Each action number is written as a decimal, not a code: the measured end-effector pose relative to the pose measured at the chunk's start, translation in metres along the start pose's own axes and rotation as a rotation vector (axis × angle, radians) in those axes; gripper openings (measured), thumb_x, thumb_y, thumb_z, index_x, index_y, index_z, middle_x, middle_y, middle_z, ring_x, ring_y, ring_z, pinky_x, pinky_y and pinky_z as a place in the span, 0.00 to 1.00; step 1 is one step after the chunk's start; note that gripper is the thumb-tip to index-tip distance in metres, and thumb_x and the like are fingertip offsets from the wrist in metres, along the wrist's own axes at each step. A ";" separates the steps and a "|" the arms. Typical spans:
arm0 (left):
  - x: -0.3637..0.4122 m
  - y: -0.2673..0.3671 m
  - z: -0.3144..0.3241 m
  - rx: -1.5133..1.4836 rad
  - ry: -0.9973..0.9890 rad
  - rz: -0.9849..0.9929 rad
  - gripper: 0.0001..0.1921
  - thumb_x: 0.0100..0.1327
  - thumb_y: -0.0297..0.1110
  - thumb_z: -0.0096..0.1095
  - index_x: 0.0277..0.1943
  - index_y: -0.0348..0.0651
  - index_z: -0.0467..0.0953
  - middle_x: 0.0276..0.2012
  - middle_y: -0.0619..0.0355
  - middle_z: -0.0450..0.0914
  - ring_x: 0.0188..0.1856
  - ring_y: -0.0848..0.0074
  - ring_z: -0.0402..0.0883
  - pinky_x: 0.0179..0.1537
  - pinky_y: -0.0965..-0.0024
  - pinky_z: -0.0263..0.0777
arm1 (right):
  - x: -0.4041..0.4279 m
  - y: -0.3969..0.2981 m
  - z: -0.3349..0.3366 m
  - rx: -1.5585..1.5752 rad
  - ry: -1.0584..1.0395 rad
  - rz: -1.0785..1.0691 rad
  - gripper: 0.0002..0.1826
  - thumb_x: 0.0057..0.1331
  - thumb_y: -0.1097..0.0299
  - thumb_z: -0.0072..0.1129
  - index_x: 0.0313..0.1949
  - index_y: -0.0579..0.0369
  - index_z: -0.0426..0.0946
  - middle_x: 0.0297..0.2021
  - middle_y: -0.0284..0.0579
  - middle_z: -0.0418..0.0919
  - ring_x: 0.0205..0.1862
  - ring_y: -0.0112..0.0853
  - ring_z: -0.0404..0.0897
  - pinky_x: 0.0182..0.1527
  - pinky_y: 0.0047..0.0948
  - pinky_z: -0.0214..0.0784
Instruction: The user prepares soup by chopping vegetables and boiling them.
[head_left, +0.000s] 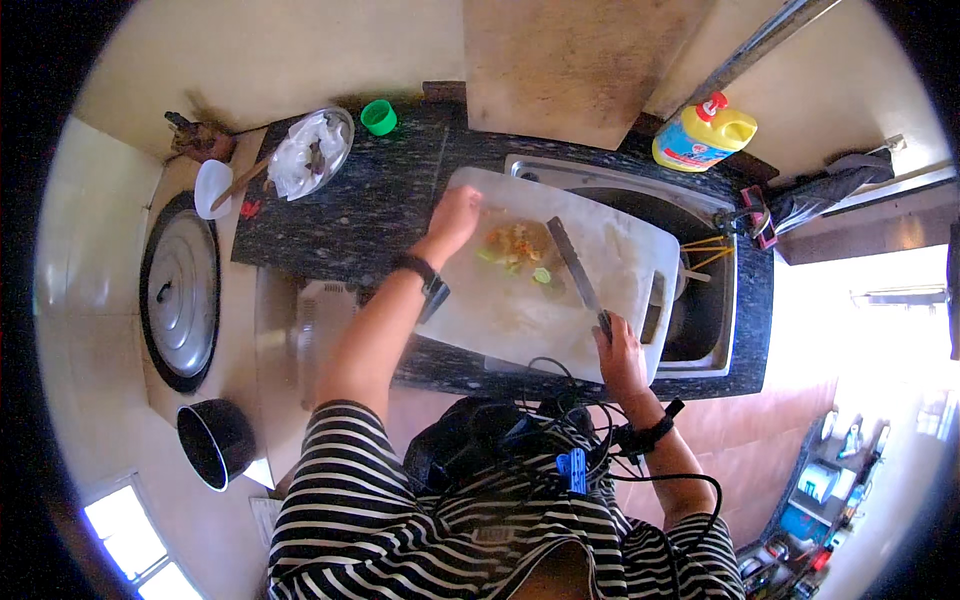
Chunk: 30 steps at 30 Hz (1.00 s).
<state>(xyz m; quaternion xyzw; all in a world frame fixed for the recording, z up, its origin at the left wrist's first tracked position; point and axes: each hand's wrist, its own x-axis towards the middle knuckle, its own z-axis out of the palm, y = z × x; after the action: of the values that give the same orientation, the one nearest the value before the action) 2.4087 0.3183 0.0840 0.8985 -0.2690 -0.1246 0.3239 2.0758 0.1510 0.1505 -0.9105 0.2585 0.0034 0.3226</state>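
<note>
A white plastic cutting board (480, 315) lies at a slant over the dark stone counter and part of the sink. My right hand (622, 352) grips the black handle of a knife (576, 262), whose blade lies over the board and points away from me. Left of the blade is a heap of chopped orange-brown and pale green food (517, 246), with a pale green slice (541, 276) at its near edge. Over the board's far left corner is my left hand (456, 214), fingers curled; whether it holds anything cannot be seen.
Behind the sink (724, 330) stands a yellow detergent bottle (701, 139). A green cap (379, 118) and a metal plate with white plastic (307, 154) are at the back left. Further left are a white bowl (213, 187) and a large round metal lid (180, 292).
</note>
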 end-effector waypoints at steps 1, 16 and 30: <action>0.002 0.004 0.003 0.075 -0.022 -0.018 0.10 0.62 0.27 0.57 0.46 0.37 0.77 0.39 0.49 0.84 0.43 0.62 0.83 0.45 0.64 0.76 | 0.001 -0.001 0.001 -0.002 0.001 0.002 0.19 0.70 0.62 0.53 0.55 0.58 0.66 0.44 0.61 0.76 0.46 0.57 0.76 0.46 0.51 0.70; -0.050 0.022 0.006 0.049 -0.013 0.013 0.12 0.59 0.28 0.58 0.47 0.37 0.78 0.41 0.45 0.82 0.45 0.57 0.82 0.48 0.60 0.74 | 0.025 -0.017 -0.021 -0.065 -0.062 -0.100 0.16 0.70 0.66 0.47 0.54 0.59 0.64 0.42 0.64 0.76 0.42 0.60 0.77 0.43 0.54 0.71; -0.092 0.020 0.002 -0.246 0.017 -0.094 0.11 0.59 0.25 0.59 0.45 0.37 0.78 0.39 0.47 0.83 0.44 0.59 0.82 0.45 0.60 0.74 | 0.067 -0.022 -0.018 -0.220 -0.110 -0.260 0.13 0.71 0.62 0.49 0.51 0.53 0.66 0.41 0.50 0.77 0.39 0.51 0.80 0.37 0.48 0.75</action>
<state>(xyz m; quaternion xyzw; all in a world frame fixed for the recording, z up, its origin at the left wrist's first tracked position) 2.3240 0.3565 0.0999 0.8646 -0.2067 -0.1640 0.4277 2.1419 0.1234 0.1665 -0.9645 0.1188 0.0399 0.2324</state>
